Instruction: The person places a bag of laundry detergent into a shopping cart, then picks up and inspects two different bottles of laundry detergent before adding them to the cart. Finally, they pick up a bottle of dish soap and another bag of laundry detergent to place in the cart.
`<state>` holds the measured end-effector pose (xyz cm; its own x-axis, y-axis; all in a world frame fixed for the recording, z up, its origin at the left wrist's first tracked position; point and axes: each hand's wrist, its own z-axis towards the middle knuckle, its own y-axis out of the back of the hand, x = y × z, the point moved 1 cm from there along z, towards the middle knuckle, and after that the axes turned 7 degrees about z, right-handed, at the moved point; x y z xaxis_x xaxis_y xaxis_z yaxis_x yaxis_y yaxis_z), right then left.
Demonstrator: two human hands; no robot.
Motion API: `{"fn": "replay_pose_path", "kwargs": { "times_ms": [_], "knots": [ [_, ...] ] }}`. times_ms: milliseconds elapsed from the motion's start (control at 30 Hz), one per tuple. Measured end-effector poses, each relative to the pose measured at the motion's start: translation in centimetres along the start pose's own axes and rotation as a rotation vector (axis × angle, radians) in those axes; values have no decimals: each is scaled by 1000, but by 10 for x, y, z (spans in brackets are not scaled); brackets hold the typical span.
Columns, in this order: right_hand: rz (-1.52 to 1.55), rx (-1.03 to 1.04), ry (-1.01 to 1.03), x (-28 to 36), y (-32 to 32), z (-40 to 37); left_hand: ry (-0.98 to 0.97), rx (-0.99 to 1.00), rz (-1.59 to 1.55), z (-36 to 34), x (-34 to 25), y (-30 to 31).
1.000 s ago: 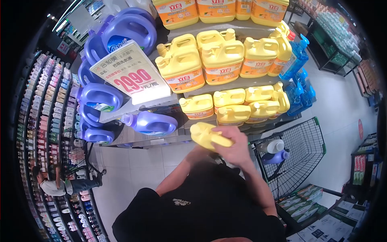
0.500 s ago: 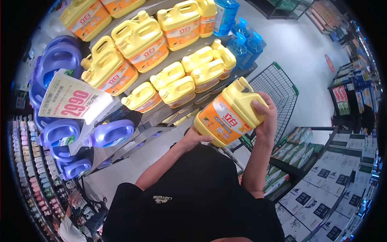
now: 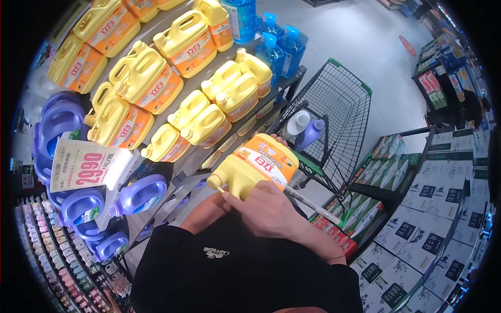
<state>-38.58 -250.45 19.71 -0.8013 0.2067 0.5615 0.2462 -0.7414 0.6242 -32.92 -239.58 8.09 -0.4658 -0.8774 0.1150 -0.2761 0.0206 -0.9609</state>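
Observation:
A yellow detergent jug (image 3: 259,163) with an orange and white label is held in front of my chest, its cap end tilted toward the lower left. My right hand (image 3: 269,208) is closed around the handle side of the jug. Most of my left hand is hidden beneath it; only the fingertips (image 3: 279,139) show, curled over the far edge. Just beyond the jug is a shopping cart (image 3: 334,99) with a white bottle (image 3: 298,123) and a purple bottle (image 3: 310,134) in it.
Left of me, shelves carry several yellow jugs (image 3: 151,78), blue pump bottles (image 3: 271,57) and purple jugs (image 3: 141,194). A price sign (image 3: 86,164) sticks out there. White cartons (image 3: 417,208) are stacked at the right, beside green boxes (image 3: 386,167).
The jug has turned around, so its cap now points toward the lower left and its label is upside down. My right hand came down toward my chest; my left hand slid beneath the jug.

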Motion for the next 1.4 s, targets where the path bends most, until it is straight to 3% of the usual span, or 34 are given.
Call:
{"fn": "replay_pose_path", "kwargs": {
  "times_ms": [100, 200, 233, 267, 333, 367, 400, 467, 500, 600, 633, 733, 933, 1033, 1133, 1333, 1400],
  "knots": [
    [-63, -79, -177, -2, 25, -4, -52, -152, 224, 3, 6, 11],
    [-67, -156, -485, -11, 33, -25, 194, -56, 205, 50, -12, 87],
    [-54, -259, -507, -14, 36, -30, 222, -145, 374, 59, -12, 85],
    [-23, -324, -593, -17, 38, -38, 275, -58, 378, 66, -10, 92],
    [42, -452, -753, -28, 46, -62, 171, -422, 709, 69, 11, 63],
    [124, -547, -775, -44, 47, -88, 163, -325, 757, 76, 16, 75],
    [381, -730, -952, -48, 55, -93, 185, -237, 875, 77, 23, 71],
    [541, -952, -966, -61, 82, -99, 240, -231, 1161, 93, 29, 108],
    [550, -969, -1010, -70, 92, -111, 247, -285, 1377, 88, 35, 89],
    [531, -1041, -1035, -99, 101, -138, -83, -50, 2012, 87, 42, 109],
    [518, -1068, -1027, -112, 100, -148, 53, -18, 2113, 79, 42, 95],
    [389, -1106, -1102, -165, 91, -180, -146, 149, 2694, 65, 47, 115],
    [253, -980, -1246, -288, 56, -251, -194, 288, 2874, 55, 37, 132],
    [325, -926, -1306, -360, 18, -302, -200, 278, 2875, 54, 38, 127],
    [207, -888, -1341, -456, -47, -379, -185, 243, 2867, 53, 41, 122],
    [477, -801, -1645, -486, -71, -370, -130, 182, 2841, 52, 45, 111],
    [606, -767, -1664, -500, -89, -383, -119, 170, 2830, 51, 45, 110]
  ]
}}
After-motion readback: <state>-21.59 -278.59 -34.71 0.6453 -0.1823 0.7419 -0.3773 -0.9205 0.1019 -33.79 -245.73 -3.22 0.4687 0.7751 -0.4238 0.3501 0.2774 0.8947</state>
